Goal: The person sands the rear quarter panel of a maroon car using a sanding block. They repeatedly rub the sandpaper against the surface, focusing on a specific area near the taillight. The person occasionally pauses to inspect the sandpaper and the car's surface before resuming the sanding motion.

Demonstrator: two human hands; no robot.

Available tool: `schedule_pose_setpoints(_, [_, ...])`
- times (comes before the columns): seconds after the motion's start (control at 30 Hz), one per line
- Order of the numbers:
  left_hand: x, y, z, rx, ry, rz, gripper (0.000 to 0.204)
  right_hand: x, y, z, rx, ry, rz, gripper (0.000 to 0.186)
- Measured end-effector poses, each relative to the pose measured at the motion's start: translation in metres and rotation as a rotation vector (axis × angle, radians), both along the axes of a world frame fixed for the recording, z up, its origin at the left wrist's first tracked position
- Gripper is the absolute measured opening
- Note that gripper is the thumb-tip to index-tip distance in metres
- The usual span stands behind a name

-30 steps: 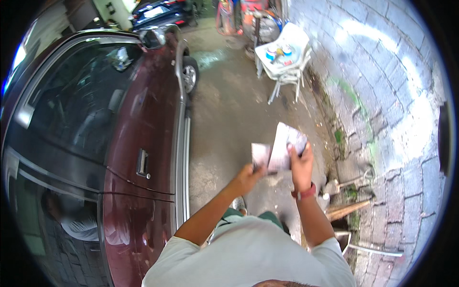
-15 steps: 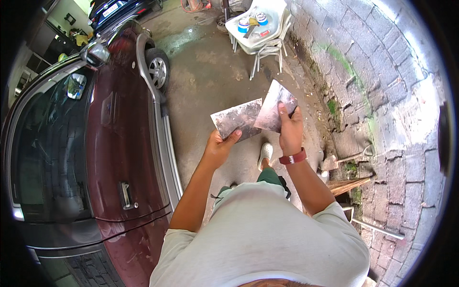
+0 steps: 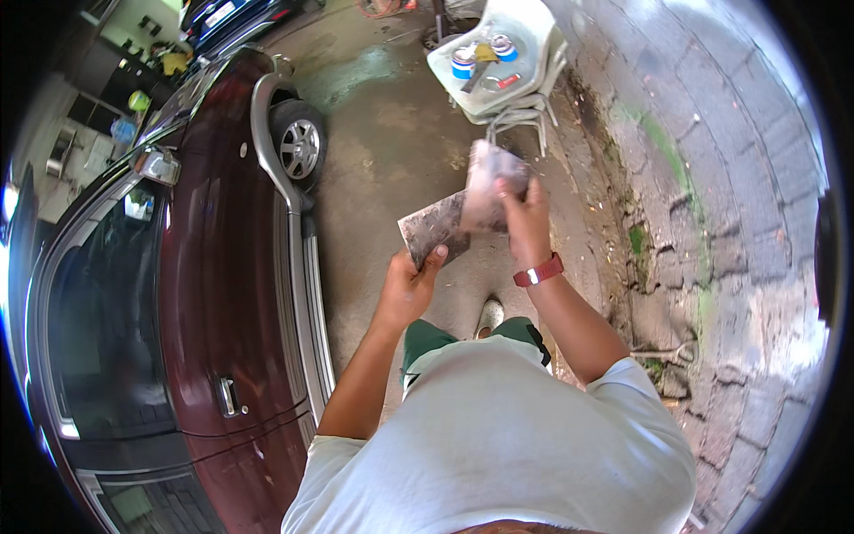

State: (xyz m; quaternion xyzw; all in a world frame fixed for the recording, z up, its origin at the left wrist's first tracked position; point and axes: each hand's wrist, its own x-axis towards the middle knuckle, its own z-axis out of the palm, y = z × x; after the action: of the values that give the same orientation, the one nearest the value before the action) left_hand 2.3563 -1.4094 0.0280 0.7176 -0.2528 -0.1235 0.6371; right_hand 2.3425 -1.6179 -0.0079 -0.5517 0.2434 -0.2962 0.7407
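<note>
My left hand is closed on the lower corner of a flat, blotchy grey-brown sheet, its thumb on top. The sheet looks like worn sandpaper. My right hand, with a dark red band on the wrist, pinches a second, paler pinkish-grey sheet by its right side. That paler sheet is smeared by motion and overlaps the right end of the darker one. I cannot tell whether the two touch.
A dark red car stands along my left. Ahead, stacked white plastic chairs hold two blue-and-white cans, a flat dark tool and a small red item. A stone block wall runs along my right. Another car is farther off.
My right hand has swung left with the paler sheet, which now covers part of the darker sheet. The chairs appear lower and nearer in view, and my feet have shifted.
</note>
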Motion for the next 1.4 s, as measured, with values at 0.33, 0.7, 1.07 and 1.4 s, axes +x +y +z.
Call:
schedule_pose_setpoints(0.33, [0.066,-0.022,0.003,0.135,0.397,-0.336,0.03,0.052,-0.022,0.022,-0.664,-0.063,0.554,0.049])
schedule_pose_setpoints(0.7, [0.095,-0.03,-0.007,-0.471,0.522,0.068,0.067,0.063,-0.004,0.039,-0.246,-0.135,0.837,0.043])
schedule_pose_setpoints(1.07, [0.121,-0.015,0.008,-0.031,0.079,0.223,0.027,0.11,-0.036,0.025,0.58,0.032,0.618,0.025])
schedule_pose_setpoints(1.4, [0.112,-0.024,0.017,0.079,0.189,0.03,0.035,0.121,-0.038,-0.014,-0.261,0.046,0.399,0.046])
